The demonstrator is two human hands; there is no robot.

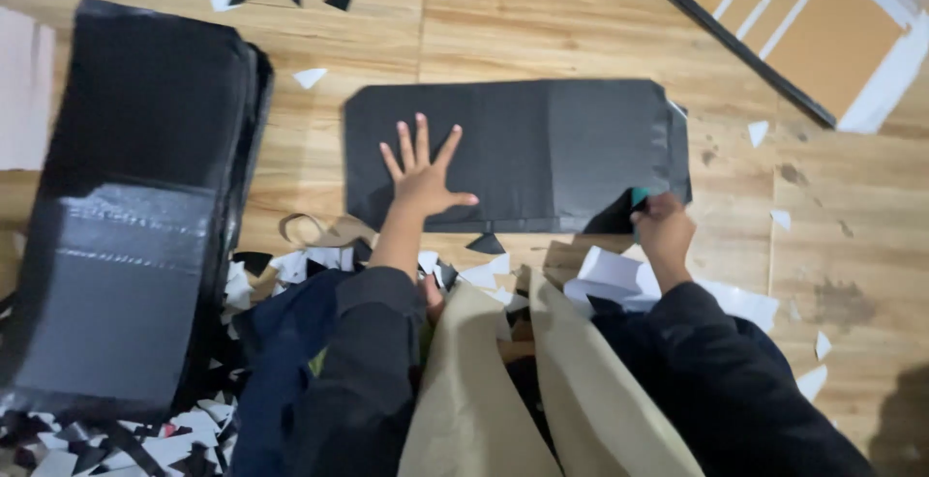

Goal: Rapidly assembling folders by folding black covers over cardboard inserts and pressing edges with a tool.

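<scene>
A flat black sheet (542,148) lies on the wooden floor in front of me. My left hand (422,175) presses flat on its left part, fingers spread. My right hand (664,228) is closed around a small teal-handled tool (640,197) at the sheet's lower right corner, where the black covering lifts in a dark flap. What kind of tool it is stays hidden by my fingers.
A stack of large black-covered boards (135,206) lies at the left. Brown board with white strips (813,22) sits at the top right. Black and white paper scraps (184,429) litter the floor near my knees. Tan paper strips (484,390) hang over my lap.
</scene>
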